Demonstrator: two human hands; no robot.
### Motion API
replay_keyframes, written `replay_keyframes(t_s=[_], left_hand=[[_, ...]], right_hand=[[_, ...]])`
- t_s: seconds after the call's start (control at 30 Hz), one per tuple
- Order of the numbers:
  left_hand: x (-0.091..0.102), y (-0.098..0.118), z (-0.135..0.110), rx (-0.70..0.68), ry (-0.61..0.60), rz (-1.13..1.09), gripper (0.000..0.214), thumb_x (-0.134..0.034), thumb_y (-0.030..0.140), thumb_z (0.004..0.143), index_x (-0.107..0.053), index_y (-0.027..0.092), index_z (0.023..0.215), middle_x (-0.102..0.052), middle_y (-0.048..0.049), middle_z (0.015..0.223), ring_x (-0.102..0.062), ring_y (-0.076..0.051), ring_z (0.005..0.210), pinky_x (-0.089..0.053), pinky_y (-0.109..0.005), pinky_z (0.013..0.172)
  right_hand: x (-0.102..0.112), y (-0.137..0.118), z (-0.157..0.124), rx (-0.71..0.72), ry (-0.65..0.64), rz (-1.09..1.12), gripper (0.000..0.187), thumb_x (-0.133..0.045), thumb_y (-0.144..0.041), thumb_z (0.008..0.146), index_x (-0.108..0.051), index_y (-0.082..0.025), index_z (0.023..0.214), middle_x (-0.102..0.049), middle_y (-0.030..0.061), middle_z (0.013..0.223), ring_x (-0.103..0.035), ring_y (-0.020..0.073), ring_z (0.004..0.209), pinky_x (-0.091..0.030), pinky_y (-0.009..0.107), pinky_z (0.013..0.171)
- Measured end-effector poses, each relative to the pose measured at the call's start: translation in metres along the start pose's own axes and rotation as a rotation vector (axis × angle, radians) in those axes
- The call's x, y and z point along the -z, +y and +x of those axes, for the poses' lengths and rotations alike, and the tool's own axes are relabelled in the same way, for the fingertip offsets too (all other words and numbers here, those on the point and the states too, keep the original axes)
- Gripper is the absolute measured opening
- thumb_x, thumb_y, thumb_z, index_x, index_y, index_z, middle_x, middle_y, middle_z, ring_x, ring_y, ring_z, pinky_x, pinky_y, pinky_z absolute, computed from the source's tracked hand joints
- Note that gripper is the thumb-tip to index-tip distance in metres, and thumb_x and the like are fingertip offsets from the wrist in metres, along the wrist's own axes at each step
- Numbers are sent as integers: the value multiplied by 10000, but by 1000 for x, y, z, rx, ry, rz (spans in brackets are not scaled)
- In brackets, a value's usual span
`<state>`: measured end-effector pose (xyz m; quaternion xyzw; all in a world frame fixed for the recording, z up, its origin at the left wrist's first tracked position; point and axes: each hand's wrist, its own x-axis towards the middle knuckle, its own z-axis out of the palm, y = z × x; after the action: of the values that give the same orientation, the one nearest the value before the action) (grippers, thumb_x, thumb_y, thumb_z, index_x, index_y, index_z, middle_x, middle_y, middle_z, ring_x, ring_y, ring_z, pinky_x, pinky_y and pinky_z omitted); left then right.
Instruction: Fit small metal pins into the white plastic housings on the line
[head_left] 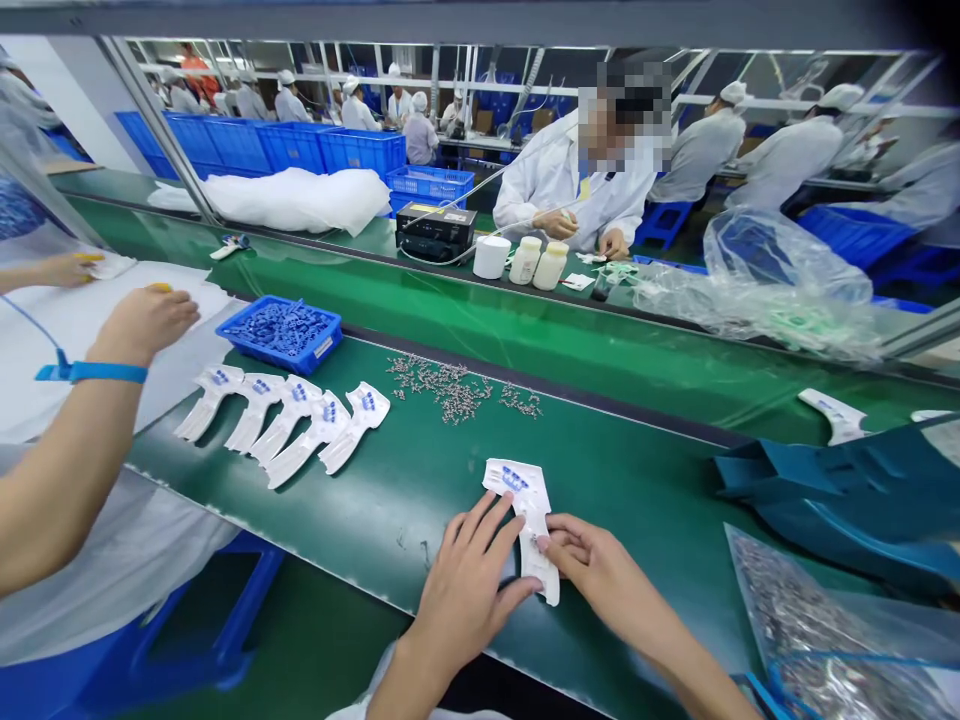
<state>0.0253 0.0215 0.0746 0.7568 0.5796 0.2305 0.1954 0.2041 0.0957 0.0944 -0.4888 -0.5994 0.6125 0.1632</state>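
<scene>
A white curved plastic shell (534, 505), like half of a handle, lies on the green work surface, with blue pieces set in its wide end. My left hand (469, 585) holds it down, its fingertips on the upper left part and its thumb near the narrow end. At the right edge, my right hand (592, 565) grips the shell, the thumb over its face and the other fingers curled at its side. Whether a small part sits under that thumb, I cannot tell. Loose small metal parts (457, 390) lie in a pile beyond the shell.
Several similar shells (300, 415) lie in a row at left, before a blue tray (322, 345) of blue pieces. A co-worker's arm (97, 430) reaches in there. At right are a teal bin (832, 510) and a plastic bag of metal parts (817, 630). Another person works across the bench.
</scene>
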Motion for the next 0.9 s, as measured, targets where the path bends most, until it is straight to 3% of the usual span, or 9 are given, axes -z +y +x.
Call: replay_keyframes(t_s=[0.07, 0.17, 0.23, 0.3, 0.43, 0.53, 0.67, 0.77, 0.9], left_hand=[[2, -1, -2, -5, 67, -42, 550, -576, 408, 953, -388, 265, 1449, -356, -63, 1573, -299, -279, 1459, -414, -477, 1104], [12, -16, -6, 55, 279, -33, 469, -500, 305, 983, -400, 267, 1440, -402, -77, 1540, -314, -271, 1450, -411, -476, 1108], [27, -41, -6, 147, 439, 56, 401, -459, 258, 989, -455, 266, 1389, -454, -85, 1496, -340, -285, 1433, -393, -522, 1108], [45, -73, -4, 225, 547, 180, 344, -465, 279, 981, -517, 236, 1318, -510, -105, 1437, -375, -309, 1406, -377, -561, 1102], [75, -135, -5, 331, 617, 427, 346, -453, 317, 963, -578, 189, 1260, -572, -136, 1372, -379, -364, 1392, -375, -586, 1071], [82, -158, -12, 371, 576, 515, 327, -458, 291, 941, -639, 187, 1193, -602, -133, 1347, -381, -394, 1387, -374, -600, 1055], [73, -152, -21, 282, 516, 515, 275, -462, 232, 919, -687, 227, 1077, -663, -85, 1258, -457, -361, 1338, -423, -564, 1019], [56, -128, -24, 183, 485, 466, 252, -483, 229, 921, -691, 251, 1061, -674, -71, 1213, -503, -331, 1289, -486, -513, 972], [19, -86, -26, 64, 424, 381, 302, -537, 230, 906, -653, 280, 1180, -648, -96, 1251, -593, -304, 1167, -564, -458, 871]], right_hand=[[3, -3, 2, -16, -25, 107, 391, -704, -495, 809, -687, -166, 1019, -659, 22, 747, -607, 174, 705, -488, 268, 666], [17, -10, 20, -75, -35, 280, 379, -754, -468, 774, -701, -165, 996, -673, 24, 780, -627, 166, 715, -536, 283, 715], [37, -17, 48, -50, 40, 315, 321, -747, -435, 785, -709, -162, 949, -703, 53, 832, -669, 200, 786, -567, 333, 789], [64, -25, 84, 51, 195, 277, 263, -703, -407, 816, -709, -160, 906, -728, 93, 873, -695, 249, 869, -578, 390, 846], [115, -45, 149, 187, 419, 171, 295, -507, -409, 926, -676, -170, 968, -722, 138, 1005, -680, 252, 1014, -554, 397, 921], [124, -48, 165, 246, 491, 4, 294, -485, -354, 919, -672, -152, 1023, -709, 149, 1034, -659, 272, 1042, -523, 466, 945], [101, -36, 158, 382, 391, -283, 237, -553, -199, 846, -712, -194, 1021, -705, 87, 1102, -619, 247, 1098, -432, 437, 1045], [84, -29, 153, 446, 315, -462, 229, -569, -150, 829, -725, -205, 986, -683, 81, 1132, -590, 237, 1117, -383, 389, 1066], [84, -25, 151, 423, 353, -611, 145, -572, -186, 849, -686, -175, 938, -648, 115, 1051, -573, 266, 1029, -394, 408, 986]])
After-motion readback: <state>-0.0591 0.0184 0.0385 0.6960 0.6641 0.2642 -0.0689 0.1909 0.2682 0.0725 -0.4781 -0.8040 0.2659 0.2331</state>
